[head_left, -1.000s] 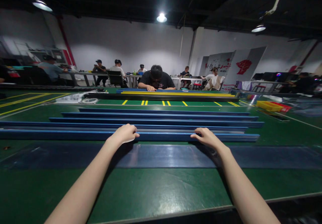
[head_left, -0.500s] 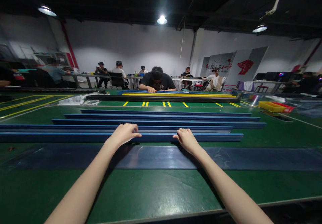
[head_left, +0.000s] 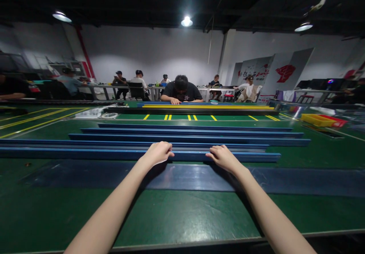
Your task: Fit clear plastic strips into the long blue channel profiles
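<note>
The nearest blue channel (head_left: 189, 156) is being gripped by the curled fingers of the left hand (head_left: 158, 153) and right hand (head_left: 224, 157), a stretch being left uncovered between them. Nearer than the fingers, a clear strip (head_left: 194, 175) is being overhung by both forearms (head_left: 119, 200).

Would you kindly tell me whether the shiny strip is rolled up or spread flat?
Spread flat: the shiny strip runs as a long band along the green table.
</note>
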### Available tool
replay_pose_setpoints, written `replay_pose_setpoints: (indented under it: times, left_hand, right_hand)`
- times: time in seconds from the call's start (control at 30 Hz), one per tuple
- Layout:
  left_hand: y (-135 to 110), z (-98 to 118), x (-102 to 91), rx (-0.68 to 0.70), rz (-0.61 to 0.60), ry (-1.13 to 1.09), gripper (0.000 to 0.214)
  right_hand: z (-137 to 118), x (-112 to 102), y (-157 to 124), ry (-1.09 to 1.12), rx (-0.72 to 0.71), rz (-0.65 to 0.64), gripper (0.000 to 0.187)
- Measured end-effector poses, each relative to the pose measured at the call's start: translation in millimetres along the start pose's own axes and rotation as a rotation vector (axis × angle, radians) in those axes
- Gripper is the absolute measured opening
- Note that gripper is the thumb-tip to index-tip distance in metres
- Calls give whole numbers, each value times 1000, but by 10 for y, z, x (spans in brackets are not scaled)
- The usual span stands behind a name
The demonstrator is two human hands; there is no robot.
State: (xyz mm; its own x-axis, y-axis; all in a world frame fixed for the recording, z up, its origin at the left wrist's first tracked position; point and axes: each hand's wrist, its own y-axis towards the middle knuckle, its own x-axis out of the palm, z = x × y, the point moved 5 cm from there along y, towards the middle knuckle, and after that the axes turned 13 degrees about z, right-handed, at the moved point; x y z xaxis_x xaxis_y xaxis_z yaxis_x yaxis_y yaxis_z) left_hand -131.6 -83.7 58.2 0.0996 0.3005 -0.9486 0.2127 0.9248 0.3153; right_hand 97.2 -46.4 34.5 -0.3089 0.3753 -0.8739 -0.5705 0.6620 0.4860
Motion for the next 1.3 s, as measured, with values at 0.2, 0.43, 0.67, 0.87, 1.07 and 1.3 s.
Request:
replay_pose_setpoints:
  times: [0.2, 0.43, 0.67, 0.87, 1.07, 1.3]
  left_hand:
    - [-39, -146, -72, -79, -63, 32, 14]
    - [-56, -247, -127, -116, -98, 64, 17]
    - [-67, -233, -109, -128, -105, 15, 18]
    - [-101, -333, -4, -89, -100, -108, 24]
    - [-132, -366, 108, -31, -131, -37, 26]
    - [-131, -300, 107, 52, -99, 71, 27]
  right_hand:
    - [350, -174, -110, 125, 129, -19, 34]
    - [527, -199, -178, 147, 238, -53, 36]
    - [478, -210, -167, 92, 232, -35, 34]
    - [431, -170, -165, 63, 239, -88, 34]
    - [318, -89, -153, -45, 172, -144, 36]
    - [331, -51, -147, -54, 144, -139, 36]
